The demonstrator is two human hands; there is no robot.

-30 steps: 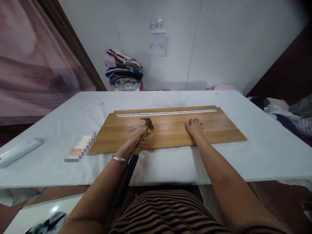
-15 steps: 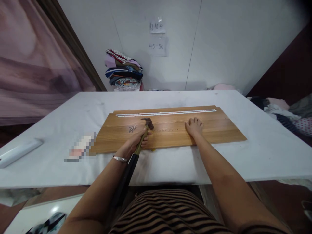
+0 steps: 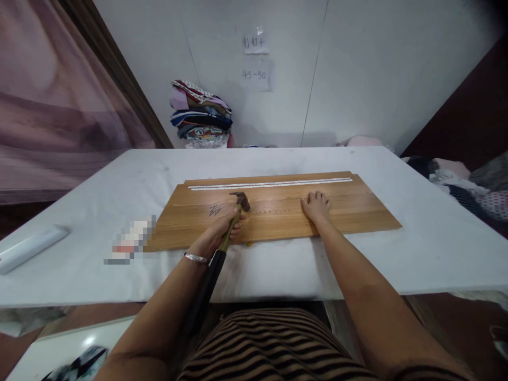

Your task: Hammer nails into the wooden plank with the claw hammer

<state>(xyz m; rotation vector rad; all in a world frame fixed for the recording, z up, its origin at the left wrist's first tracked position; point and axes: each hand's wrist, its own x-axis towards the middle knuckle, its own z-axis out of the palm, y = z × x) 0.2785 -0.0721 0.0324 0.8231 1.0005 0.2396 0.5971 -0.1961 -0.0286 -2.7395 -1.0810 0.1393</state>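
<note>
A long wooden board [image 3: 357, 209] lies across a white table [image 3: 436, 243]. My left hand [image 3: 219, 233] is closed round the handle of a claw hammer [image 3: 240, 200], close under its head, and the head rests on the board. The black grip end of the handle runs back toward my body. My right hand [image 3: 316, 205] lies flat on the board, fingers spread, holding nothing. A row of small nails [image 3: 270, 212] runs between the hammer head and my right hand. A loose pile of nails [image 3: 215, 210] sits on the board left of the hammer.
A white strip [image 3: 270, 184] runs along the board's far edge. A blurred-out object [image 3: 130, 245] and a white bar [image 3: 29, 247] lie on the table's left. Folded clothes [image 3: 200, 115] are stacked against the back wall. More cloth [image 3: 468, 182] is heaped at the right.
</note>
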